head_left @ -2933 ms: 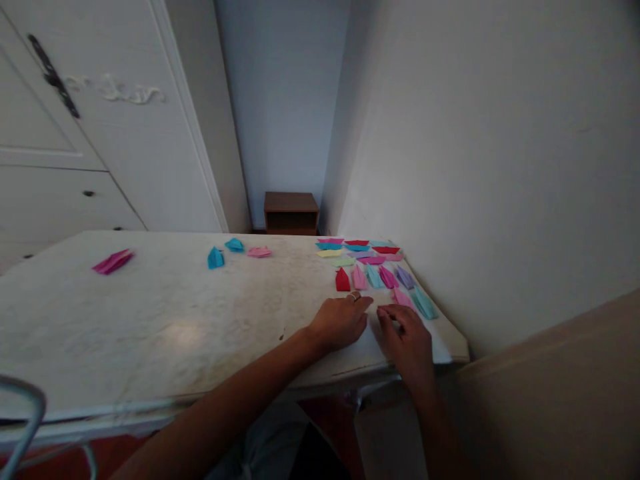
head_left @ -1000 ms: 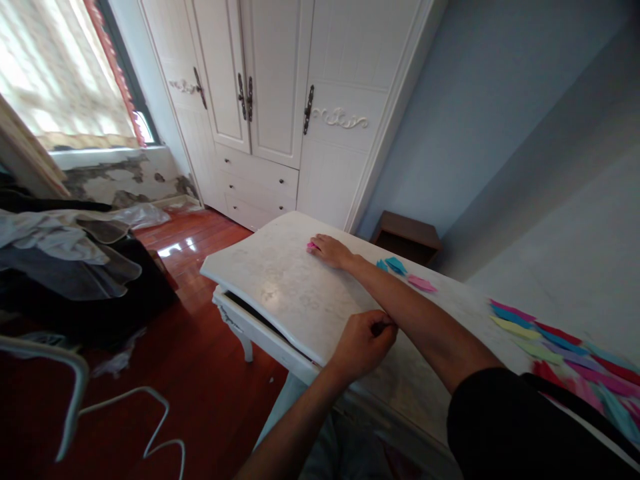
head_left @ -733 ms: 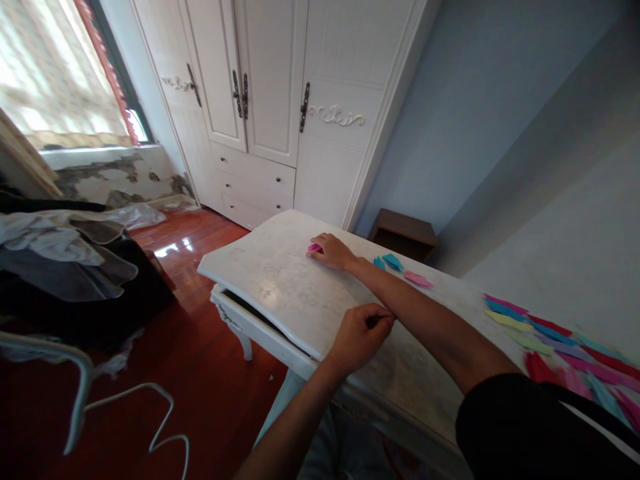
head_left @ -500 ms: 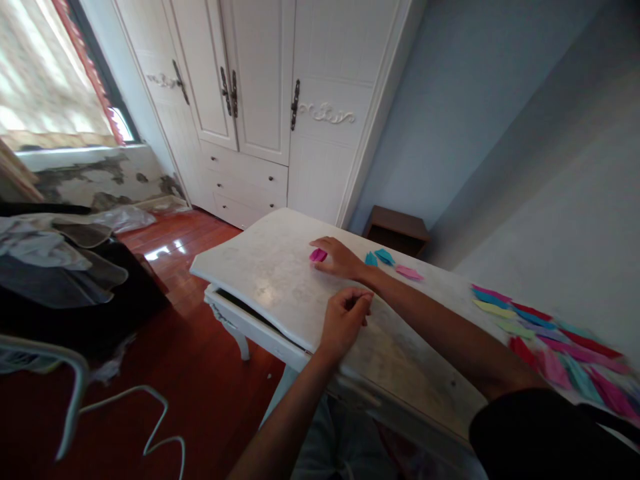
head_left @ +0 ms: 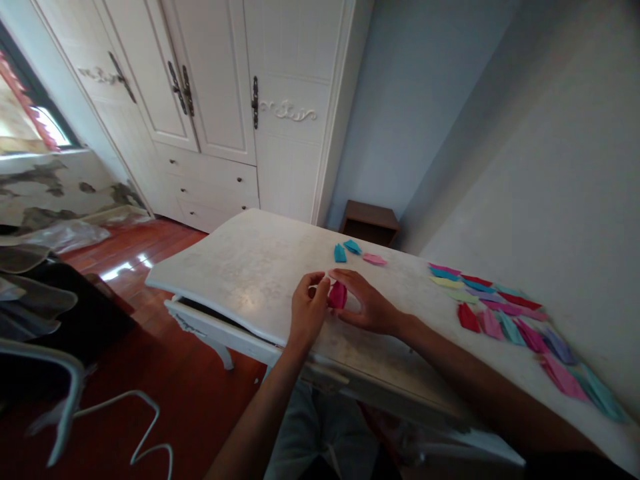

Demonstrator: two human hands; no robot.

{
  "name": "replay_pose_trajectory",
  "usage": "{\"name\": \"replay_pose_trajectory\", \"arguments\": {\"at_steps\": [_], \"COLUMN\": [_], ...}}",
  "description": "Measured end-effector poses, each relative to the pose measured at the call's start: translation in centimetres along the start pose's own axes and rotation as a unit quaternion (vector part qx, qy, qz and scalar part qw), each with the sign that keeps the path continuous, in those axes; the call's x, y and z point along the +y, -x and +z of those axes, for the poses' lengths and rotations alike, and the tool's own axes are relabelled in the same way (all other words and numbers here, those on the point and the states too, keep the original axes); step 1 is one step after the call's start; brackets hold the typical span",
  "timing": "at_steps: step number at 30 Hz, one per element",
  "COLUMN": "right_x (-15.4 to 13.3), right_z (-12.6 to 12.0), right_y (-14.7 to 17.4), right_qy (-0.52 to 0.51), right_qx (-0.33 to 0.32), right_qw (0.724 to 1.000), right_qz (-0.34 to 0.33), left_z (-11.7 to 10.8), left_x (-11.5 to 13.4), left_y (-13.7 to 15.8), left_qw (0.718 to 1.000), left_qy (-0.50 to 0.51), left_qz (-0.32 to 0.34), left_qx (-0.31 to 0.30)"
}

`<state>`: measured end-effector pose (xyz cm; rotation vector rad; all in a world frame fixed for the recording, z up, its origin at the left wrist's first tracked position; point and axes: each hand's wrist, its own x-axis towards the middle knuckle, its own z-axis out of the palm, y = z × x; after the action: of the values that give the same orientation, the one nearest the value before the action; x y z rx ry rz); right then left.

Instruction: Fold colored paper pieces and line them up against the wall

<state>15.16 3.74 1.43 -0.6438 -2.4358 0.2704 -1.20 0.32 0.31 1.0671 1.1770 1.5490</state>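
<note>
1. As the head camera looked down, both hands met over the near part of the white worktop (head_left: pixel 240 267), with a folded magenta paper piece (head_left: pixel 337 294) between them.
2. The right hand (head_left: pixel 367 307) lay just right of the piece, fingers curled round it, pinching it between thumb and fingertips.
3. The left hand (head_left: pixel 309 310) sat just left of it, fingers bent, its fingertips touching the piece's left edge; whether it truly gripped could not be told.
4. The piece stood nearly upright, long axis running away from the person, just above the worktop.
5. Two folded blue pieces (head_left: pixel 345 250) and a pink piece (head_left: pixel 374 259) lay farther back.
6. Rows of coloured folded pieces (head_left: pixel 500 313) lay well apart to the right, along the wall.
</note>
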Motion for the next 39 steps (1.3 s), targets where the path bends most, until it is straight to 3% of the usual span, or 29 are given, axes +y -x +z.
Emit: {"name": "replay_pose_trajectory", "arguments": {"at_steps": [5, 10, 13, 15, 17, 20, 23, 28, 32, 36, 39], "right_x": [-1.0, -1.9, -2.6, -3.1, -3.4, -3.8, -4.1, -3.5, -2.4, -1.8, -2.1], "right_z": [-1.2, -2.9, -3.7, -4.0, -4.0, -4.2, -5.0, -6.8, -8.3, -9.9, -11.4], "right_y": [2.5, 4.3, 5.6, 6.5, 7.4, 8.3, 8.9, 10.9, 14.6, 19.4, 22.7], "right_qy": [-0.008, -0.011, -0.021, -0.057, -0.13, -0.254, -0.302, -0.285, -0.243, -0.209, -0.171], "right_qx": [0.008, 0.022, 0.035, 0.063, 0.109, 0.144, 0.145, 0.199, 0.245, 0.318, 0.337], "right_qw": [0.999, 0.999, 0.998, 0.992, 0.969, 0.909, 0.876, 0.856, 0.832, 0.781, 0.753], "right_qz": [0.041, 0.038, 0.047, 0.095, 0.18, 0.299, 0.347, 0.382, 0.435, 0.495, 0.538], "left_z": [0.3, 1.7, 3.0, 3.9, 4.7, 5.9, 7.0, 8.3, 9.1, 11.2, 13.3], "left_x": [0.9, 1.7, 1.6, 1.3, 0.9, 0.5, 0.3, 0.1, 0.0, -0.4, -1.1], "left_y": [1.0, 2.3, 3.0, 3.4, 3.9, 4.6, 5.3, 5.9, 5.9, 6.3, 7.3], "left_qw": [0.994, 0.96, 0.957, 0.961, 0.965, 0.968, 0.966, 0.967, 0.972, 0.963, 0.948], "left_qy": [0.01, 0.034, 0.063, 0.074, 0.073, 0.053, 0.028, -0.036, -0.075, -0.084, -0.09], "left_qz": [-0.073, -0.149, -0.163, -0.17, -0.167, -0.15, -0.143, -0.106, -0.079, -0.074, -0.075], "left_qx": [-0.08, -0.234, -0.231, -0.206, -0.191, -0.196, -0.215, -0.228, -0.21, -0.246, -0.297]}}
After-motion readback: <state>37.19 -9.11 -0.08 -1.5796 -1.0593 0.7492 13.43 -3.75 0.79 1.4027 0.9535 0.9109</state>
